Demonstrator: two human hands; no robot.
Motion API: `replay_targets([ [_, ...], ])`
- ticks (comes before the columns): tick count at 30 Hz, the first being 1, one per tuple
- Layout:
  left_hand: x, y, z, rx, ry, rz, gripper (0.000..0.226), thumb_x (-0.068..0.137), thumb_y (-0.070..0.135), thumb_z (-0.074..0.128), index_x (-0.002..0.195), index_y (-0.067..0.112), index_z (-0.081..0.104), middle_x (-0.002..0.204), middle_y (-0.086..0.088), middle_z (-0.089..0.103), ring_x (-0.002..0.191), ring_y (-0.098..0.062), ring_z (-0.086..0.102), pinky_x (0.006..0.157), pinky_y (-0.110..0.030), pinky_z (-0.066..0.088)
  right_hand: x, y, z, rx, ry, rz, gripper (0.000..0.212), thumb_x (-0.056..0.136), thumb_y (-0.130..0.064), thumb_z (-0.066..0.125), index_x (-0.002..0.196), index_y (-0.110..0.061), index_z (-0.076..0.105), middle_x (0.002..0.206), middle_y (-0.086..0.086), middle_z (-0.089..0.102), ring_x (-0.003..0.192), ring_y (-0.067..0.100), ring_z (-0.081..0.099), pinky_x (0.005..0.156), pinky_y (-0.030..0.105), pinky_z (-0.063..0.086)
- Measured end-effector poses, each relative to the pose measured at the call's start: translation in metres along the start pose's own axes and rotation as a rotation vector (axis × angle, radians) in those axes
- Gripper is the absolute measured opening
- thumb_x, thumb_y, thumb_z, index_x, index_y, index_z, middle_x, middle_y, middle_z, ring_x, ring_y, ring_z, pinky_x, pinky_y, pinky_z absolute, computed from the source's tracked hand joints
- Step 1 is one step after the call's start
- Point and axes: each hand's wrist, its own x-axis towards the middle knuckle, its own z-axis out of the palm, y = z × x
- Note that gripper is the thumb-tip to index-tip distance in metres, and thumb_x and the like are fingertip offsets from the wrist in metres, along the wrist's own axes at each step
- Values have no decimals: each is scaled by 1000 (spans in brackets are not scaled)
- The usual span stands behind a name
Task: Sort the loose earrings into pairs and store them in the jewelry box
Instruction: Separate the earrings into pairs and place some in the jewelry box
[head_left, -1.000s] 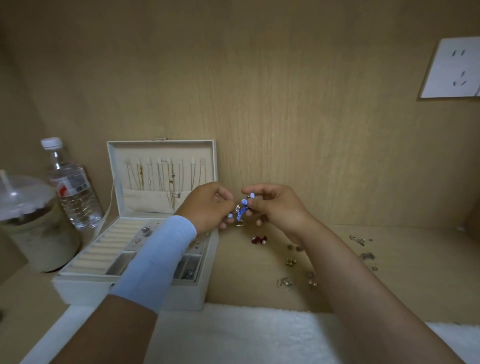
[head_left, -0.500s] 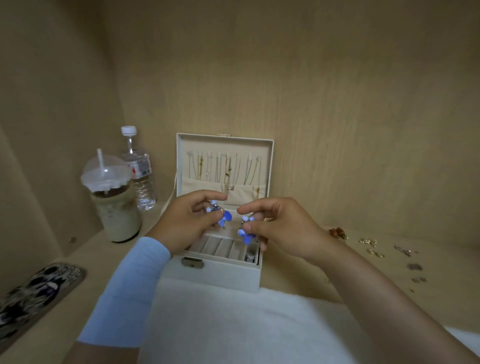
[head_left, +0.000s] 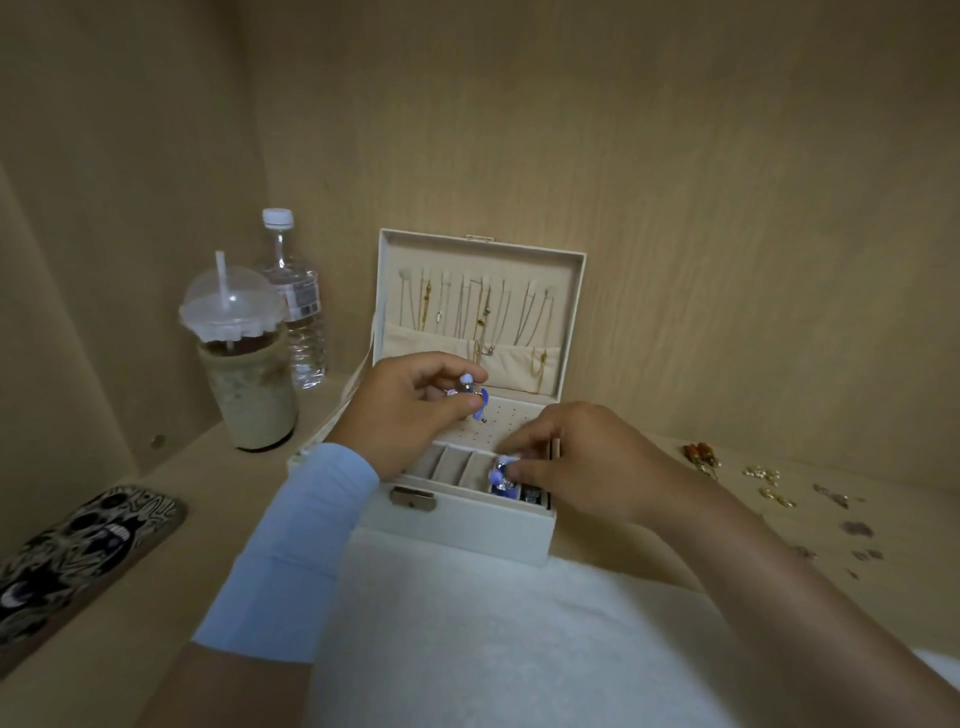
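Note:
The cream jewelry box (head_left: 467, 525) stands open on the wooden shelf, its lid upright with necklaces hung inside. My left hand (head_left: 410, 410) hovers over the box's perforated pad and pinches a blue earring (head_left: 480, 402) between thumb and fingers. My right hand (head_left: 576, 462) is lower, at the front right compartment, pinching the second blue earring (head_left: 500, 474) down inside it. Several loose earrings (head_left: 769, 483) lie scattered on the shelf to the right, including an orange pair (head_left: 698, 452).
A lidded iced drink cup (head_left: 241, 364) and a water bottle (head_left: 293, 301) stand left of the box. A patterned phone case (head_left: 72, 561) lies at the far left. A white fluffy cloth (head_left: 493, 639) covers the shelf front.
The view swung left, bringing the box to the centre. My hands separated, each with one blue earring; the right hand dropped into the front right compartment, while the left stayed raised over the pad.

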Motion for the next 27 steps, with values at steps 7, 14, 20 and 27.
replay_targets([
  [7,2,-2,-9,-54,22,-36,27,82,8,77,104,23,72,75,1,71,69,-14,69,68,-21,55,0,1,3,-75,-40,-90,8,89,-32,72,86,-33,79,81,-16,69,80,0,63,80,32,55],
  [14,-2,3,9,-19,-52,-26,13,79,10,80,87,19,74,78,-7,73,72,-17,68,76,-32,57,5,7,-8,291,132,-13,9,92,-23,70,98,-26,76,78,-14,68,60,-7,57,63,8,39],
  [20,-7,7,23,52,-130,-61,13,84,23,76,93,20,68,72,1,75,59,-13,65,62,-29,48,3,6,-10,576,28,39,13,85,1,75,97,-4,77,71,1,73,53,-3,60,52,7,42],
  [27,-10,1,17,447,-219,37,6,81,34,74,82,38,70,88,18,64,93,-2,53,84,-27,46,7,17,-17,525,116,111,5,87,-5,74,91,-7,77,75,5,75,47,-3,56,49,8,40],
])
